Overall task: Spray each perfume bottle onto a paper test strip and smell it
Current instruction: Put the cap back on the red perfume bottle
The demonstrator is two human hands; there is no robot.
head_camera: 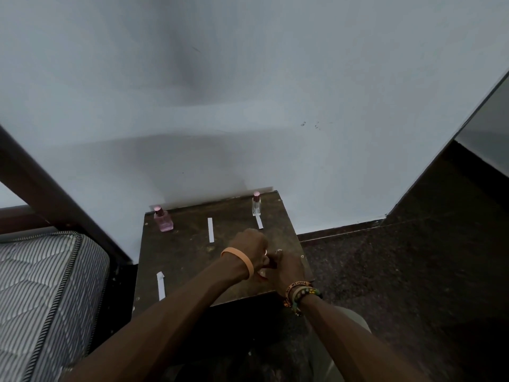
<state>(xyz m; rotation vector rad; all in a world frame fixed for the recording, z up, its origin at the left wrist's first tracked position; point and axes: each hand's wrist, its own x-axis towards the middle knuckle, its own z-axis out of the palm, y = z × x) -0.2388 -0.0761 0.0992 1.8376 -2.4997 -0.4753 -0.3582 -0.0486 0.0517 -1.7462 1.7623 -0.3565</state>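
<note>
A small dark table (179, 260) stands against a white wall (248, 106), next to a bed (41, 285). Two perfume bottles stand upright at the back. The pink bottle (164, 221) is in the left corner and the clear bottle (256, 205) is on the right. I think they are kept far back so the hands have room to work in front.

Three white paper strips lie flat and well apart, maybe so the smells do not mix. One strip (259, 222) lies just in front of the clear bottle. One strip (210, 230) lies in the middle with no bottle behind it. One strip (160, 285) lies near the front left edge.

The left hand (249, 249) and the right hand (286, 270) are close together over the right side of the table. Their fingers are curled in. A small dark thing (271, 262) shows between them. It may be a third bottle, but I cannot tell. I also cannot tell which hand grips it.
</note>
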